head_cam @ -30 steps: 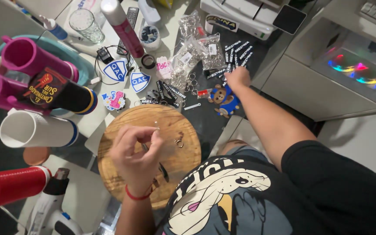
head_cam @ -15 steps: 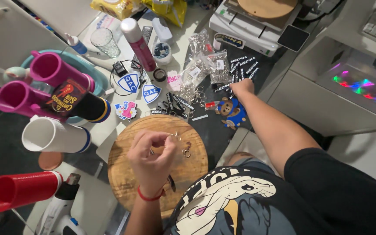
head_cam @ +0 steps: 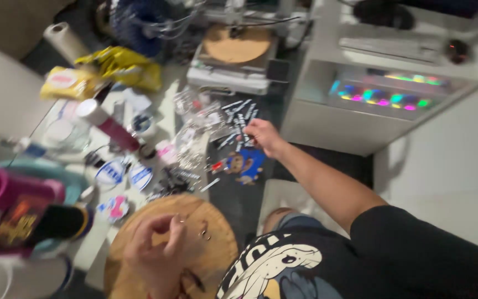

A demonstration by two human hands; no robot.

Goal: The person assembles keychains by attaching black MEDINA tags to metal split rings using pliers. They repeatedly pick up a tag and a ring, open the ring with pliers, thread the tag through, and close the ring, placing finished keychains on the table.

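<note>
Blurry parts: the whole picture is smeared, so small things are hard to make out.
Left hand: the left hand [head_cam: 159,254] is curled over the round brown wooden board [head_cam: 217,224], with fingers bent near tiny metal bits [head_cam: 204,233]. I cannot tell if it pinches one.
Right hand: the right hand [head_cam: 264,137] reaches far out to the thin black and white strips [head_cam: 238,119]. Its fingers are bent down on them. I cannot tell if it grips any.
Cut off: the pink plastic tube [head_cam: 12,188] and the black tube with orange print [head_cam: 40,221] run off the left edge. The board's bottom is cut off too.
Hidden: the left hand covers part of the board.
Count of hands: two, both this person's.
Count of round blue and white stickers: two [head_cam: 123,174], side by side.
Count of bear stickers: one blue and brown bear sticker [head_cam: 242,164], just below the right hand.
Count of clear little bags: a heap [head_cam: 195,124], too smeared to count.
Count of yellow bags: two crinkly yellow bags [head_cam: 100,72], far up the table.
</note>
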